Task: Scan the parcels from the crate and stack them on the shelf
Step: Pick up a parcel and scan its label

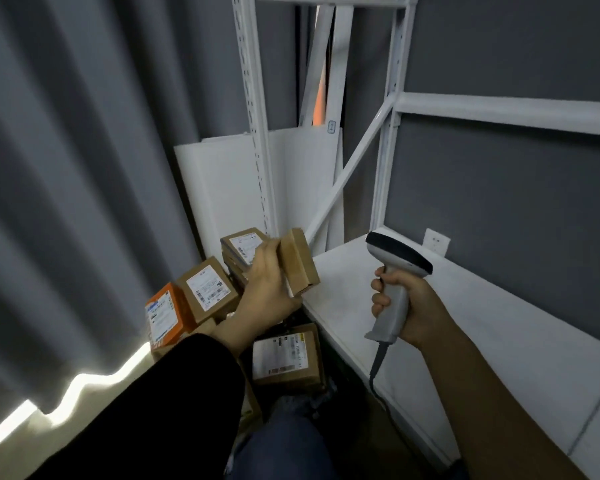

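Nearest to me, a blue denim knee (284, 441) pushed up from below, with a black sleeve (174, 393) running forward on the left and a bare forearm on the right. The left hand (267, 287) held a small, flat cardboard parcel (300, 265) tipped up on edge, its fingers wrapped over the far face and the thumb underneath. The parcel hung in the air just off the front left corner of the shelf board (482, 334), a smooth, matte white slab. The right hand (418, 308) was closed tight round the pale grey plastic handle of a barcode scanner (394, 292), whose dark, rounded head pointed toward the parcel. A grey cable (378, 365) trailed down from the scanner's butt.

Below and behind the left hand lay more parcels: a brown carton (284, 355) with a white label, a glossy orange box (163, 313), a squarish labelled carton (207, 289) and a short stack of flat boxes (241, 247).

Farther back, plain white panels (222, 188) leaned behind the perforated white steel upright (257, 116). A white wall socket (436, 240) sat low on the grey wall, and a grey curtain (66, 168) hung in soft folds on the left.
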